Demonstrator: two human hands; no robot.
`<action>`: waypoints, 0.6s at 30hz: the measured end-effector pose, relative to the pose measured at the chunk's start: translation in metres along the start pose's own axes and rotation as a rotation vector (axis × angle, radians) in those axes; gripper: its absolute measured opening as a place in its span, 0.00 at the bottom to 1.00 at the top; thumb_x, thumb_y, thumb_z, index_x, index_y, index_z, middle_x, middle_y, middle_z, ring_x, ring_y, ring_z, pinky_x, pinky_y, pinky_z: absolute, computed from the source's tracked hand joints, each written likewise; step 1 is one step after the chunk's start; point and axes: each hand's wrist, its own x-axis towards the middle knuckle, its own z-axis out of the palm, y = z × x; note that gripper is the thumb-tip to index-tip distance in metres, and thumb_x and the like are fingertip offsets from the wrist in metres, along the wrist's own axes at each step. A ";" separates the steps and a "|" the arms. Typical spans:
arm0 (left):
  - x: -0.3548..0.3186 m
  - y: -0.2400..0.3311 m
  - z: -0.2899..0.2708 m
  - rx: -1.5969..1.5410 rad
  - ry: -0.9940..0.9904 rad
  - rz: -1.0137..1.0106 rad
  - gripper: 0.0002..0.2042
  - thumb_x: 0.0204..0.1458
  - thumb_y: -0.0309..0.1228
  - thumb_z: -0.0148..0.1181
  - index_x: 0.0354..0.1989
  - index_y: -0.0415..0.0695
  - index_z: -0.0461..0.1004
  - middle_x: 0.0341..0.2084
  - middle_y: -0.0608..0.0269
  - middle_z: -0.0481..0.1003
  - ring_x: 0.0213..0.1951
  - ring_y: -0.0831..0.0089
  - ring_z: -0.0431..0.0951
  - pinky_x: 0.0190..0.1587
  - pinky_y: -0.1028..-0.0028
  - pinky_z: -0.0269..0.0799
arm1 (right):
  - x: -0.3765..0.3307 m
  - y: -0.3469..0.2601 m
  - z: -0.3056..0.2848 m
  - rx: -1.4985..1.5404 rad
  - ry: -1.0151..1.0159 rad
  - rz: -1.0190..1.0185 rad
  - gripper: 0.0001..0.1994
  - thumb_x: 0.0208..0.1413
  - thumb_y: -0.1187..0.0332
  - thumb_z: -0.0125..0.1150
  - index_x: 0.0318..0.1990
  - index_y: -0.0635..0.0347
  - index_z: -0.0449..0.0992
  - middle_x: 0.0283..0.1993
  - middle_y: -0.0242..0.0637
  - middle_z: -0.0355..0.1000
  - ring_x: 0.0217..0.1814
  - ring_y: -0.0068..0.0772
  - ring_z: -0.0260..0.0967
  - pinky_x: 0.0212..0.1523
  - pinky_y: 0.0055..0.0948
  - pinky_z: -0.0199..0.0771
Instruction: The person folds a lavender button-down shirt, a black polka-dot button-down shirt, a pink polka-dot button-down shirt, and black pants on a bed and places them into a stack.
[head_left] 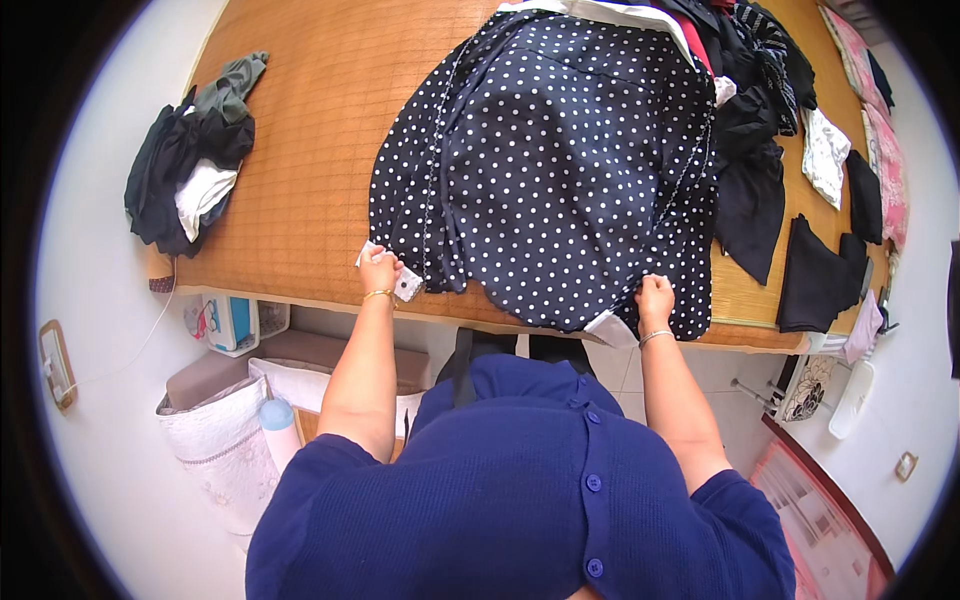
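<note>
A black polka-dot shirt [570,160] with white trim lies spread across the bed mat in front of me, its white-edged end at the far side. My left hand [380,270] is closed on a white cuff of the shirt at its near left corner. At the near right, my right hand [655,300] pinches the dotted cloth beside another white cuff [610,328]. Both hands are close to the bed's near edge, and part of the hem lies between them.
A woven mat [310,130] covers the bed. Dark and white clothes [190,170] lie heaped at the left. On the right are black garments [750,190], folded black trousers [815,275] and a white cloth [825,155]. A wrapped bundle [220,450] stands below the bed's left side.
</note>
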 end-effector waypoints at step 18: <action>-0.018 0.023 0.023 0.386 0.085 0.683 0.09 0.48 0.32 0.60 0.33 0.39 0.73 0.23 0.59 0.74 0.26 0.69 0.74 0.33 0.72 0.69 | -0.017 -0.039 0.007 0.239 0.163 -0.216 0.08 0.53 0.72 0.56 0.39 0.65 0.74 0.32 0.29 0.71 0.32 0.17 0.66 0.36 0.17 0.67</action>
